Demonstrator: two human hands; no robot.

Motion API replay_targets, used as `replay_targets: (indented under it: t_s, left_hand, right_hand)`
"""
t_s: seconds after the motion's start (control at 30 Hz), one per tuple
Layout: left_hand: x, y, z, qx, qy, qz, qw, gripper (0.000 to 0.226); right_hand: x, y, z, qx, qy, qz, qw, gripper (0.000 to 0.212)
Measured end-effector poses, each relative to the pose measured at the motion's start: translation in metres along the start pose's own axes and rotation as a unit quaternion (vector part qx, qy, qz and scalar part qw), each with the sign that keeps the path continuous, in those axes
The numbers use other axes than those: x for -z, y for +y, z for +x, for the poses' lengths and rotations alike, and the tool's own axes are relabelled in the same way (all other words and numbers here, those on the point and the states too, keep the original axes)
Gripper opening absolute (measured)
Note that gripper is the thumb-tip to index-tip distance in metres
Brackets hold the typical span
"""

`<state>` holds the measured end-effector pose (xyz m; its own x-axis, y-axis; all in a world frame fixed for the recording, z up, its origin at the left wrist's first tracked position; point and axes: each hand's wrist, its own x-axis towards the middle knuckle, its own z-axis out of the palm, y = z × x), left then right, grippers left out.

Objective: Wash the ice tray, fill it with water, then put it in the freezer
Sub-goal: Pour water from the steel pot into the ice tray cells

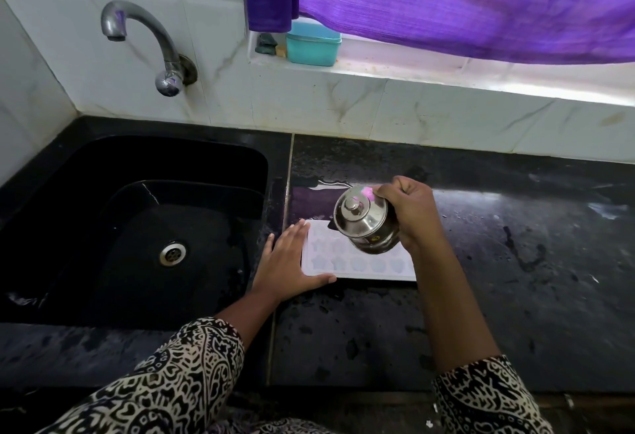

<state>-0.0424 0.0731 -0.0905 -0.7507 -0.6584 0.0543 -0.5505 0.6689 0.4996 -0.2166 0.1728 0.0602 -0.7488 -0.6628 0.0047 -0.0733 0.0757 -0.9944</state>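
A flat white plastic ice tray point(357, 263) with star-shaped cells lies on the wet black stone table point(515, 262), just beside the right rim of the black sink point(206, 165) and about midway between the table's back and front edges. Its long side runs parallel to the front edge.

The left hand point(292, 262) rests palm down on the tray's left end. Its 4 fingers point(297, 231) are straight and pressed together, pointing toward the back edge, and the thumb is spread out along the tray's near edge.

The right hand point(409, 213) grips a shiny, round, lidded steel pot point(364, 219) from the right, its fingers curled round the pot's side. The steel pot hangs above the right half of the tray and hides part of it. It is tilted, so the lid and its small knob face left and upward. Whether anything is pouring out cannot be told.

Both forearms come out of black-and-white patterned sleeves point(178, 382) at the front edge. A puddle of water point(330, 181) shines on the table behind the tray.

Inside the sink sits a round metal drain point(172, 254), and a curved chrome tap point(144, 38) comes out of the white tiled wall above it. On the windowsill point(446, 73) behind the table's back edge stands a teal plastic box point(312, 43), partly under a purple curtain point(464, 4).
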Motion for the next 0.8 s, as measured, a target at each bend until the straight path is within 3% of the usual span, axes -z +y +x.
replay_targets:
  t_s: [0.23,0.8]
  left_hand:
    - [-0.003,-0.003,0.001,0.002,0.0,0.002,1.0,0.125]
    - [-0.002,-0.002,0.0,0.001,0.004,-0.002,1.0,0.123]
  right_hand:
    - [0.012,0.0,-0.001,-0.04,0.034,0.097,0.994,0.037]
    - [0.028,0.008,-0.007,0.024,0.047,-0.07,0.996,0.02]
